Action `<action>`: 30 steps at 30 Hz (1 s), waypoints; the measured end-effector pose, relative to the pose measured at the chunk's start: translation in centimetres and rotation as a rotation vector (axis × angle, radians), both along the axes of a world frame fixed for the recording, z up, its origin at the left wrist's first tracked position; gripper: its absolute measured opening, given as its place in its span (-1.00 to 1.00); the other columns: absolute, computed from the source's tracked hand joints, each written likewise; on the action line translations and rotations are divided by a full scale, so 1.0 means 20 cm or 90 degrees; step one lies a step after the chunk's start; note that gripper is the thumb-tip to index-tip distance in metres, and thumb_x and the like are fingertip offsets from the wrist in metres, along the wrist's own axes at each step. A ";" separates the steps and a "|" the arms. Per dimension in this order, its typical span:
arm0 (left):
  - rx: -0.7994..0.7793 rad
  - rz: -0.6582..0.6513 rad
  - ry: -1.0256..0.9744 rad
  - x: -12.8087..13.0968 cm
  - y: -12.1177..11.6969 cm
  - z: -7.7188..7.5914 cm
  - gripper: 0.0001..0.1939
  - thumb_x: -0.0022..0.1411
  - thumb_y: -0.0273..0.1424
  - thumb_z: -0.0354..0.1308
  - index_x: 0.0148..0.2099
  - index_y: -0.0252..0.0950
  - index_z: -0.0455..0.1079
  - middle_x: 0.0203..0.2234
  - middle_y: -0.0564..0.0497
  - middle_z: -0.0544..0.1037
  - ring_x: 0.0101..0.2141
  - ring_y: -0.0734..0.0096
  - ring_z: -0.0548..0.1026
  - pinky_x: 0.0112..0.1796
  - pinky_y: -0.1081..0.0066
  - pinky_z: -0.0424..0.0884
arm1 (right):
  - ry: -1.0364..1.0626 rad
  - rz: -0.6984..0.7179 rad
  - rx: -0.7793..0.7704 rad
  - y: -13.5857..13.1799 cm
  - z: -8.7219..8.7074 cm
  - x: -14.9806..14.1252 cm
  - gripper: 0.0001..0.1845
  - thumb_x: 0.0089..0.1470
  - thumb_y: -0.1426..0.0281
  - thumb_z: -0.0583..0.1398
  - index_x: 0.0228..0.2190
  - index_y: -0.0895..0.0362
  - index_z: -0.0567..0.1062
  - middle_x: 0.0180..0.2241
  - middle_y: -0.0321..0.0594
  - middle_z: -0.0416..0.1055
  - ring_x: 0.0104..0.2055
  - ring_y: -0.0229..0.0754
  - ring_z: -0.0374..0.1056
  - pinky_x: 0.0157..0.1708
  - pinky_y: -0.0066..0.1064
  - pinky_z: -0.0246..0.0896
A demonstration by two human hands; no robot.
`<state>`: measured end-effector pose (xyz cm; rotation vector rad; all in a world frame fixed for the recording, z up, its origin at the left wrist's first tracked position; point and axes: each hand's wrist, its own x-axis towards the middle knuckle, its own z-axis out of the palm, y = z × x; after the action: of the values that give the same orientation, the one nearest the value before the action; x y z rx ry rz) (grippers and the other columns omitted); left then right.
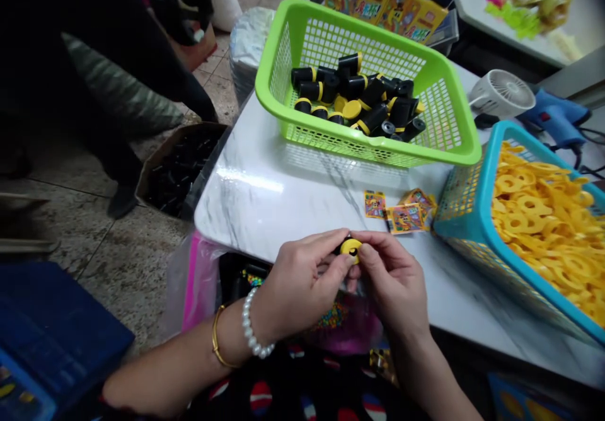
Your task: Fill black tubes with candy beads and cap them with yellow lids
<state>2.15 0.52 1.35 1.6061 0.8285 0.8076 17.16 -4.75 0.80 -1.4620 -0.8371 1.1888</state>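
Observation:
Both my hands meet at the near edge of the table, over a pink bin (191, 282). Between the fingertips and thumbs is a small black tube with a yellow ring-shaped cap (346, 246), its hole facing me. My left hand (297, 276) pinches it from the left. From the other side, my right hand (399, 282) presses its thumb on the ring's edge. Most of the tube's body is hidden by my fingers. Small multicoloured beads or candies (332, 316) and black tubes show in the bin beneath my hands.
A green basket (368, 150) holds several black tubes with yellow caps. At right, a blue basket (491, 213) is full of yellow ring pieces. Small printed packets (405, 218), a white fan (503, 93) and a blue heat gun (555, 115) lie nearby. A person stands at left beside a box of black parts (182, 169).

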 end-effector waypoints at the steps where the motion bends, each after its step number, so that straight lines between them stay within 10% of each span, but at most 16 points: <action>1: -0.005 -0.001 -0.005 0.00 0.00 0.00 -0.73 0.30 -0.46 0.06 0.03 -0.33 0.42 -0.20 -0.08 0.58 -0.32 0.45 0.58 -0.27 0.50 0.54 | 0.002 -0.010 -0.013 0.00 0.00 -0.01 -0.80 0.17 0.28 0.21 -0.19 0.11 0.47 -0.59 -0.37 0.39 -0.64 -0.34 0.32 -0.61 -0.51 0.31; 17: -0.117 -0.048 -0.001 0.00 0.06 0.02 -0.78 0.34 -0.41 0.04 -0.20 -0.32 0.53 -0.39 0.00 0.61 -0.37 0.46 0.57 -0.29 0.51 0.51 | 0.037 0.055 -0.134 0.05 0.09 0.01 -0.75 0.12 0.27 0.26 -0.21 0.05 0.33 -0.52 -0.42 0.32 -0.60 -0.42 0.27 -0.62 -0.62 0.24; 30: 0.095 0.010 -0.005 0.00 0.01 -0.05 -0.68 0.25 -0.53 0.11 0.05 -0.29 0.41 -0.11 -0.08 0.56 -0.14 0.36 0.55 -0.08 0.35 0.51 | 0.255 0.040 -0.073 -0.05 0.04 0.10 -0.72 0.15 0.31 0.23 -0.11 0.13 0.43 -0.39 -0.23 0.49 -0.43 -0.28 0.47 -0.34 -0.39 0.47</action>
<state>2.16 0.76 0.41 1.7286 0.7913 0.9037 19.12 -5.72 1.57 -1.2342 -0.5488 1.5339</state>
